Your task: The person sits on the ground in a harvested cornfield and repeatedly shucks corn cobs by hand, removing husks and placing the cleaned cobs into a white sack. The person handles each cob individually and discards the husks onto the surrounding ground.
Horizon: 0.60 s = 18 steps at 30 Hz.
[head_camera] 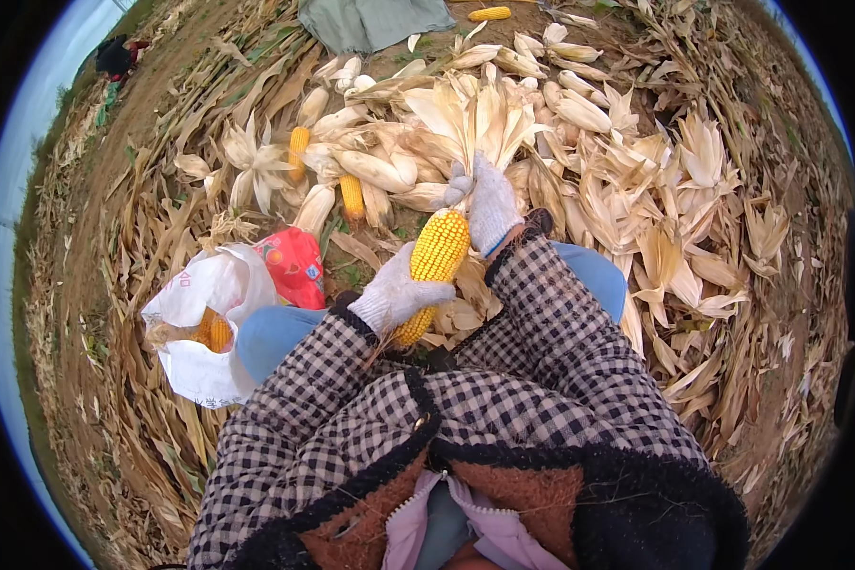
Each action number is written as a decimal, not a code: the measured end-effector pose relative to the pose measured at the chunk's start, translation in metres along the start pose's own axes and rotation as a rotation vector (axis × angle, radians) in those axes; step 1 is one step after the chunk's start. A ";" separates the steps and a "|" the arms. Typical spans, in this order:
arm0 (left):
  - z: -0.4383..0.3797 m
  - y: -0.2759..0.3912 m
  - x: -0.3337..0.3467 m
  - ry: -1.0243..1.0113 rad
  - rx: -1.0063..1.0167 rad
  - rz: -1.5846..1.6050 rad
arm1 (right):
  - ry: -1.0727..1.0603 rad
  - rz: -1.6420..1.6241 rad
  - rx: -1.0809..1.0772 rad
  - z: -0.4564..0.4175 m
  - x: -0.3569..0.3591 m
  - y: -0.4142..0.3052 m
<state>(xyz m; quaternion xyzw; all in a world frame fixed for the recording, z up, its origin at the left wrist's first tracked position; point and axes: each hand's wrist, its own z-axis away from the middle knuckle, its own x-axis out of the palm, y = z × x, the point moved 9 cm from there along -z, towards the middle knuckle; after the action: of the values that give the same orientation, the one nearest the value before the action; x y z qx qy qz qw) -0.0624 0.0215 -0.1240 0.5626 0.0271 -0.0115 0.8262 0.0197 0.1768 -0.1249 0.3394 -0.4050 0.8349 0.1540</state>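
My left hand [402, 292], in a white knit glove, is wrapped around the lower half of a bare yellow ear of corn [442, 246]. Tilted, the ear points up and to the right, between my knees. At its upper end my right hand [490, 199], gloved the same way, grips a bundle of pale dry husk leaves [470, 117] that fan out beyond the fingers. Whether the husk is still joined to the ear is hard to make out behind the glove. Beyond my hands lies a heap of corn ears in their husks [377, 167].
To my left stands a white woven sack [206, 370] with yellow corn inside, beside a red plastic bag [292, 267]. Stripped husks [655, 263] are piled on the right. A grey-green sheet [377, 25] lies at the far side. Another person [116, 60] is far off, upper left.
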 end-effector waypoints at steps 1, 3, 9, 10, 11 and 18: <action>-0.001 -0.002 0.001 0.019 -0.002 0.047 | -0.003 -0.021 0.002 -0.003 -0.004 0.001; 0.003 -0.002 0.012 0.035 -0.037 0.170 | -0.011 -0.063 0.003 -0.010 -0.007 0.001; 0.005 -0.007 0.082 -0.125 -0.259 1.123 | -0.052 -0.632 -0.042 -0.006 0.016 -0.014; -0.003 -0.022 0.087 -0.004 -0.289 1.108 | -0.047 -0.570 -0.042 -0.007 0.018 -0.012; -0.008 -0.036 0.086 0.118 -0.318 1.091 | -0.042 -0.509 -0.042 -0.008 0.018 -0.012; 0.017 -0.022 0.019 0.049 -0.242 0.848 | 0.387 -0.315 -0.665 -0.011 -0.124 -0.174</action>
<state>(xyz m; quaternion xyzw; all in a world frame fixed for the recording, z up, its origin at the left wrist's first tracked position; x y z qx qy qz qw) -0.0439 -0.0017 -0.1390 0.4232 -0.1854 0.3451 0.8170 0.1972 0.2958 -0.1162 0.1658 -0.5595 0.6732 0.4542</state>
